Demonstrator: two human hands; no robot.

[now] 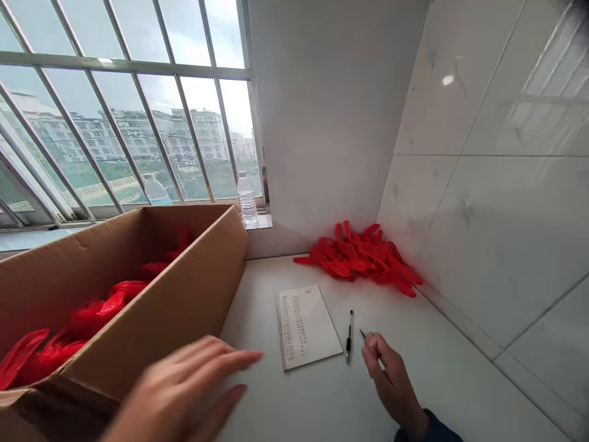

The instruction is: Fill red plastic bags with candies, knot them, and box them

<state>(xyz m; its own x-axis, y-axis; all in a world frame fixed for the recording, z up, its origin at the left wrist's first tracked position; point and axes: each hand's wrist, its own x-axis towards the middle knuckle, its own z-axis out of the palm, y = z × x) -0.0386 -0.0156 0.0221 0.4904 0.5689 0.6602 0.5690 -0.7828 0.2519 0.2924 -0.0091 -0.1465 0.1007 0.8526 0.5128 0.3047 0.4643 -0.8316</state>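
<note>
- The pen is lying on the white table, just left of the right hand and very close to its fingertips, though they look apart.
- The pen's long axis runs pretty much straight away from the person, with the tip end toward the far wall.
- The right hand is the nearer one by a lot. Its fingers are loosely curled, and a thin dark sliver pokes out by the fingertips. I honestly can't tell if it's pinched or what it even is.
- The left hand is blurry, spread flat with fingers out and holding nothing. It's up against the near corner of the cardboard box.
- The notepad sits between the box and the pen, just beside the pen.
- There's a red pile back in the corner, well apart from both hands, and more red pieces in the box.
</note>
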